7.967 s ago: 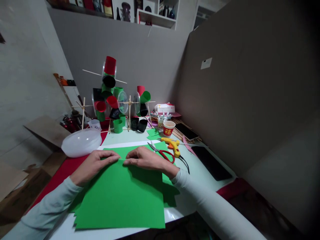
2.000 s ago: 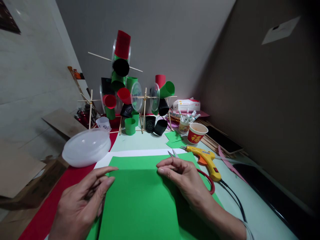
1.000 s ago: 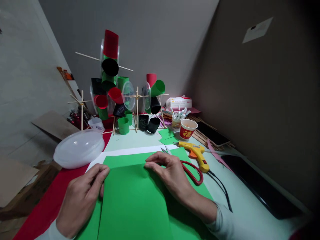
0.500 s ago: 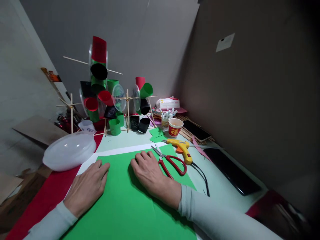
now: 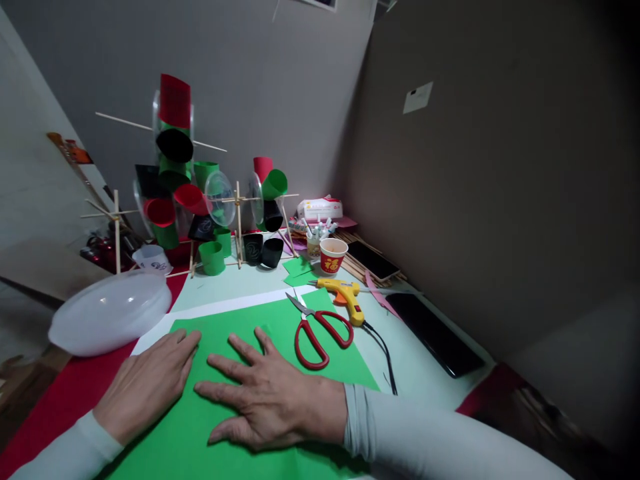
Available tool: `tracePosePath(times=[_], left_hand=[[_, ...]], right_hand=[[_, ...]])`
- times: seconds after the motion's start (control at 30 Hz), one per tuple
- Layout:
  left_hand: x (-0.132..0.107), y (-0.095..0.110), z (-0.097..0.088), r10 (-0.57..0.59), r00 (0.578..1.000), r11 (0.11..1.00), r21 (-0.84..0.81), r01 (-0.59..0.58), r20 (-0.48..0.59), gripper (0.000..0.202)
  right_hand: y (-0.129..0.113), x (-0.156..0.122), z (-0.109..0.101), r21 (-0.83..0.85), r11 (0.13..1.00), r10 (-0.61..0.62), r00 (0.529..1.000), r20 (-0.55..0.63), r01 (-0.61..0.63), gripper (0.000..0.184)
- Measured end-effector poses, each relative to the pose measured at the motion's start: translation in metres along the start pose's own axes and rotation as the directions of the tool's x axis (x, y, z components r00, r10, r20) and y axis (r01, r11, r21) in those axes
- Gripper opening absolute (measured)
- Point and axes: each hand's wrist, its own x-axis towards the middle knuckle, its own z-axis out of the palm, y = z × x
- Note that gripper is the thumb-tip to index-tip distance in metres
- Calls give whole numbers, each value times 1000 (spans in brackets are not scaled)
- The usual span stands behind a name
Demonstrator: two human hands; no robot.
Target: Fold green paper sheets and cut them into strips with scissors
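Observation:
A large green sheet of paper (image 5: 225,333) lies on the table under both hands. My left hand (image 5: 147,380) rests on its left edge, fingers stretched forward and close together, the thumb side toward the middle. Flat on the sheet, to the right of it, is my right hand (image 5: 267,393), open with its fingers spread and pointing left. Beyond my right wrist, red-handled scissors (image 5: 320,330) lie on the green paper, blades partly apart and pointing away to the left. A white sheet (image 5: 200,308) shows along the green paper's far and left edges.
A yellow glue gun (image 5: 350,297) lies right of the scissors, near a red paper cup (image 5: 333,257) and a dark phone (image 5: 373,260). A black tray-like object (image 5: 433,333) is farther right. At left stands a translucent bowl (image 5: 113,310); behind rises a stick frame with coloured cups (image 5: 175,147).
My right hand has gone from curled fingers beside the scissors to spread flat, nearer and farther left on the green paper. The view has shifted right; my left hand stays at the paper's edge.

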Motion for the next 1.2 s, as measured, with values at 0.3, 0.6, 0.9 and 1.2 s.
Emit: tracePosePath(times=[0.3, 0.6, 0.9, 1.2], left_hand=[[-1, 49, -11, 506, 797, 778, -224, -587, -328, 52], [17, 59, 9, 455, 881, 723, -523, -451, -129, 62], [24, 62, 8, 523, 852, 724, -534, -437, 12, 54], [32, 63, 15, 616, 784, 740, -391, -547, 69, 55]], right_hand=[[3, 9, 10, -43, 999, -26, 1000, -8, 26, 62], [7, 14, 14, -71, 996, -63, 997, -42, 60, 60], [0, -28, 1, -76, 996, -42, 995, -88, 35, 38], [-13, -5, -30, -214, 786, -590, 807, 17, 579, 43]])
